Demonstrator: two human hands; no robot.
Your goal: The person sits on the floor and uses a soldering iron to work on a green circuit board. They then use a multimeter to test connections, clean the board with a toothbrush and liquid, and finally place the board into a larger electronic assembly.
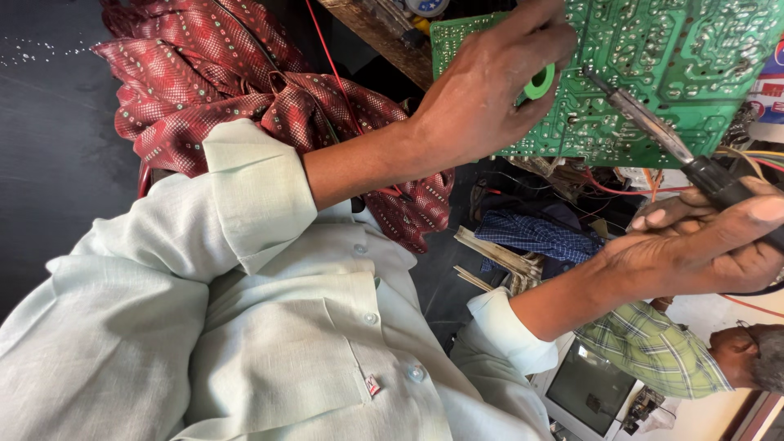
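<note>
Head view: on the left I see a red patterned cloth, then my left hand closed on a green spool against the green circuit board. Farther right, my right hand is clamped around a soldering iron, its tip touching the board.

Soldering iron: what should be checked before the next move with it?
1. Right hand grips the soldering iron by its dark handle: ok.
2. Left hand steadies the green circuit board: ok.
3. Iron's tip rests on the board's solder side: ok.
4. Left fingers well away from the tip: not ok, they are close beside it.
5. Tip hot enough: cannot tell.
6. Red cloth away from the iron: ok.
</note>
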